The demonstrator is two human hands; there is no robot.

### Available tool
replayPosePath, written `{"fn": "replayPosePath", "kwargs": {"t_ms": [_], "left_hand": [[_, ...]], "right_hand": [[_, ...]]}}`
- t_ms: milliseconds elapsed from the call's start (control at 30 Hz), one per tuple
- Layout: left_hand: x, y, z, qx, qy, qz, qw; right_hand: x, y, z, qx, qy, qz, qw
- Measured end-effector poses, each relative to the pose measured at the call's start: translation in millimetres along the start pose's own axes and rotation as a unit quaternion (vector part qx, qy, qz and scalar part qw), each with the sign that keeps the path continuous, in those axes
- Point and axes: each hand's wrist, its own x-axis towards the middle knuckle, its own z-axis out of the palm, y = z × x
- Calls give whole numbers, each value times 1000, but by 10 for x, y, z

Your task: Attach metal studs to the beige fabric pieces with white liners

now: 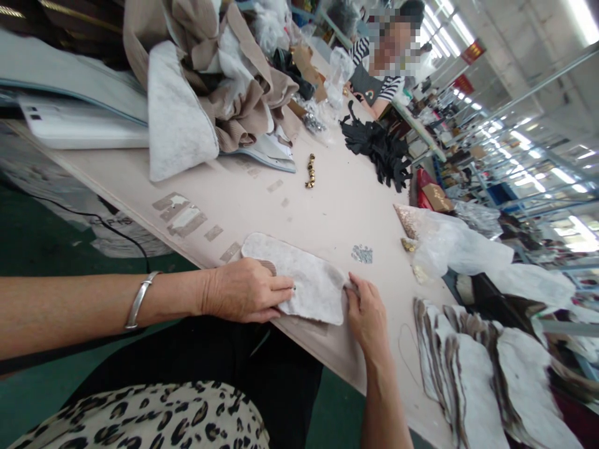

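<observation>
Two bare hands at a single piece of white cloth [313, 277], laid flat on the near edge of a pale table [332, 212] in a long, brightly lit workshop. At the left hand [246, 290], fingers nearly straight and close together, resting on top of the cloth; under the palm, any hold impossible to tell. Beside the knuckles, a glimpse of brown ribbed fabric [268, 265]; around the forearm, near the wrist, a silver bangle [139, 300]. At the right hand [368, 312], thumb and fingers closed in a pinch at the far corner of the cloth's right end. Just beyond, on the tabletop, a small silver-grey patch [362, 254]. Farther across, a short row of gold-coloured metal pieces [311, 171], and past those, a pile of black strips [379, 153]. To the upper left, a loose heap of brown and white fabric [243, 93]. Along the right side, clear plastic bags [482, 252] and, nearer, overlapping white-and-brown cloth pieces [482, 374]. At the far side, a co-worker [367, 87] in striped sleeves. In the foreground, a leopard-print garment [159, 418].
</observation>
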Motion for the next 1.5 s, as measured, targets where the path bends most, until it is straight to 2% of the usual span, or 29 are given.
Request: {"fn": "replayPosePath", "kwargs": {"t_ms": [67, 100, 133, 167, 233, 300, 367, 433, 467, 500, 600, 667, 767, 967, 1167, 1267, 1433, 1500], "left_hand": [[-4, 3, -6, 1, -2, -1, 1000], [-8, 4, -5, 2, 2, 1, 1000], [-12, 3, -2, 3, 8, 4, 1000], [-16, 2, 3, 4, 13, 7, 1000], [-22, -3, 12, 7, 19, 11, 1000], [-22, -9, 16, 7, 21, 10, 1000], [-19, -12, 12, 6, 21, 11, 1000], [-16, -11, 3, 4, 23, 13, 1000], [-16, -9, -1, 3, 23, 13, 1000], [-17, -5, -4, 1, 23, 14, 1000], [-27, 11, 0, -3, 11, 0, 1000], [-34, 21, 14, -9, 13, -11, 1000], [-39, 25, 39, -26, 15, -14, 999], [-36, 19, 46, -56, -3, -14, 998], [-1, 19, -13, -73, -14, -22, 997], [0, 11, -10, -82, 3, -23, 996], [7, -3, 4, -64, 22, -9, 998], [16, -3, -2, -51, 20, -11, 998]], "right_hand": [[-37, 31, -50, 28, 66, 42, 997], [-47, 12, -87, 75, 124, 68, 987], [-50, -31, -128, 150, 188, 94, 966], [-49, -95, -169, 245, 246, 116, 931], [-35, -279, -226, 445, 304, 141, 831], [-7, -503, -219, 591, 281, 155, 740], [35, -713, -137, 680, 227, 174, 675], [87, -864, -2, 730, 196, 186, 628], [113, -911, 73, 739, 192, 186, 619], [138, -942, 145, 736, 191, 184, 622], [199, -967, 314, 700, 177, 166, 672], [225, -963, 377, 684, 163, 154, 694], [249, -971, 417, 686, 153, 146, 696], [293, -1031, 413, 713, 137, 142, 673], [334, -1165, 355, 695, 97, 83, 708], [310, -1276, 321, 678, 47, 25, 733], [165, -1411, 289, 577, -33, -51, 815], [120, -1423, 300, 539, -49, -81, 837]]}}
